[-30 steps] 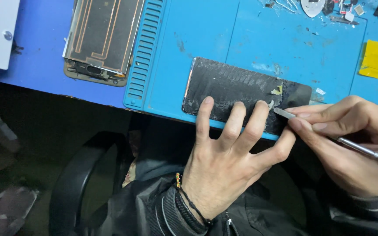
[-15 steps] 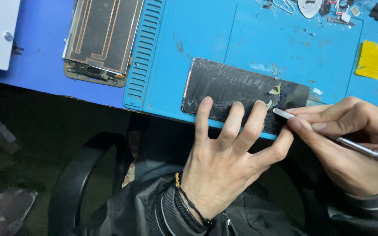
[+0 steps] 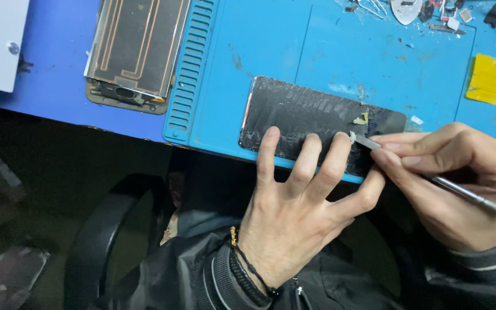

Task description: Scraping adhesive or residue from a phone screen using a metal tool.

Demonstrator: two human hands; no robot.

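Scraping old glue off the dark phone panel (image 3: 305, 115), which lies flat on the blue work mat (image 3: 271, 51) at the mat's 6 o'clock edge, near the desk edge. Left hand (image 3: 299, 212) pins the panel down: fingers (image 3: 268, 149) spread and pressed flat on its near edge, thumb out toward 3 o'clock. Right hand (image 3: 460, 183) pinches a thin metal scraper (image 3: 431, 179) like a pen, fingers pressed together, blade tip touching the panel at its 3 o'clock end.

Progress, judging by the surface: most of the panel looks dull and streaky, so residue seems loosened but not cleared. A pale glue flake (image 3: 363, 119) sits just at 12 o'clock from the tip. Looks roughly midway, with wipe-down left.

At 10 o'clock, well apart: a second phone frame (image 3: 136, 49), untouched. Yellow tape (image 3: 495, 80) at 2 o'clock.
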